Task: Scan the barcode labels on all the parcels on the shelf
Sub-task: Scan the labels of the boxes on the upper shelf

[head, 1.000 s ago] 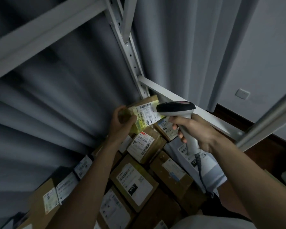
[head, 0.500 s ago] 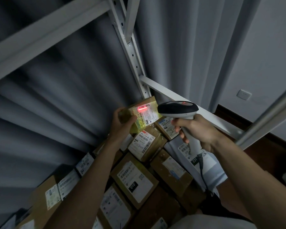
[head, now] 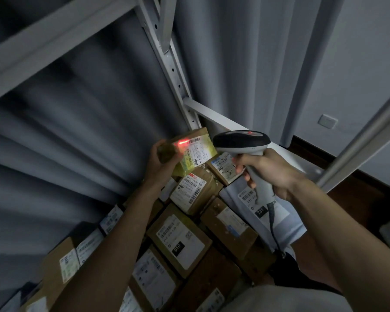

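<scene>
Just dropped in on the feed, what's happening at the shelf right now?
A person is scanning parcels. The left hand holds a small parcel lifted above the pile, its label facing the handheld scanner gripped in the right hand. A red scan line glows at the label's upper left corner, near the barcode. Many more labelled boxes lie packed on the shelf below.

hands: two, the left hand (head: pixel 161 164) and the right hand (head: pixel 269 171)
scanners: one scanner (head: pixel 242 143)
lifted parcels: one held parcel (head: pixel 189 149)
parcels on the shelf: at least ten, one being a white bag (head: pixel 286 224)
red scan lines: one
</scene>
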